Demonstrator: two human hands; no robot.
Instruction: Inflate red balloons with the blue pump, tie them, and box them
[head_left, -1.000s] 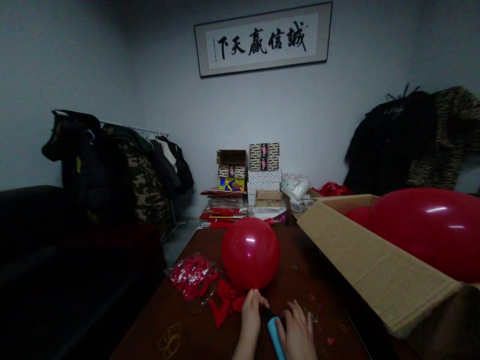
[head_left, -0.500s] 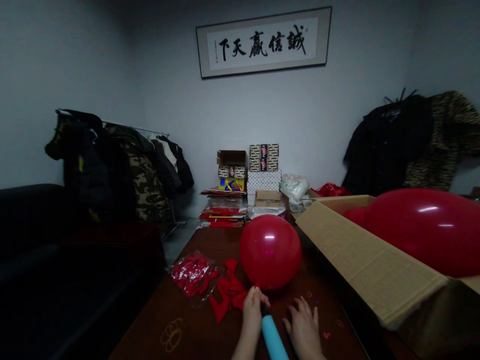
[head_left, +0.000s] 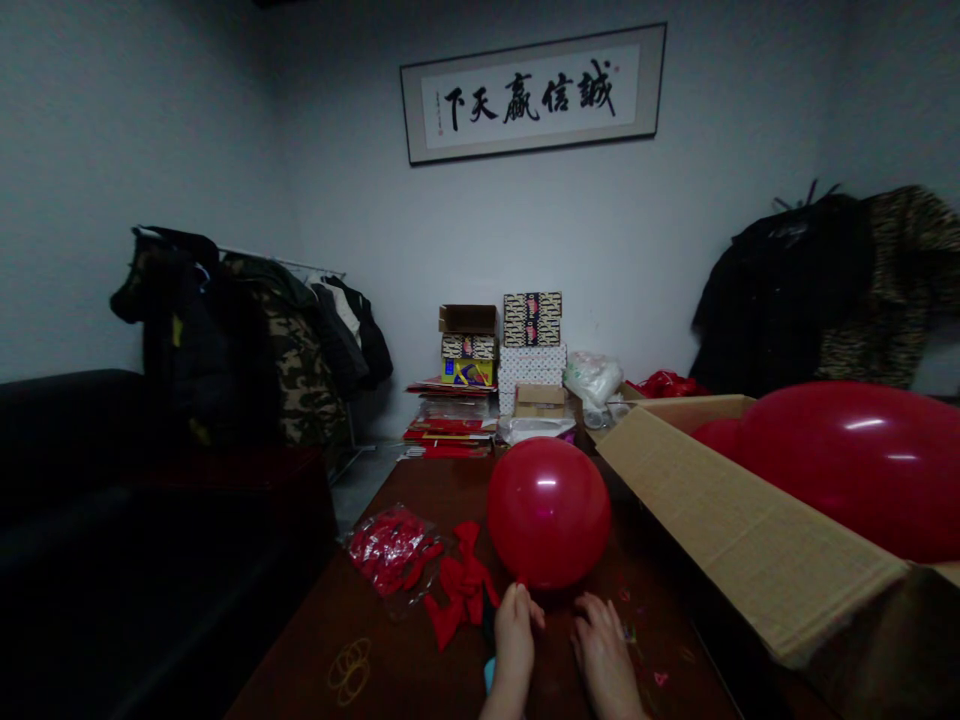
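Observation:
A round, blown-up red balloon point(head_left: 548, 512) rests over the table in front of me. My left hand point(head_left: 516, 635) pinches its neck, with thumb and fingers closed. Partly hidden behind my left wrist is a light blue cylinder point(head_left: 490, 673), perhaps a hand pump, with a dark end. My right hand point(head_left: 604, 645) is low over the tabletop right of the balloon, palm down, with its fingers extended and slightly bent. Small coloured bands point(head_left: 628, 633) lie just beside its fingers. Uninflated red balloons point(head_left: 463, 582) lie loose to the left of my left hand.
A clear bag of red balloons point(head_left: 394, 548) and several yellowish rubber bands point(head_left: 349, 671) lie on the brown table point(head_left: 292, 668). To the right, an open cardboard box point(head_left: 757, 530) holds large inflated red balloons point(head_left: 855, 465). Stacked boxes point(head_left: 532, 370) stand at the back.
The blue cylinder has shifted left, from between my hands to behind my left wrist. My right hand's fingers have drawn closer together near the small bands. My left hand keeps the balloon's neck.

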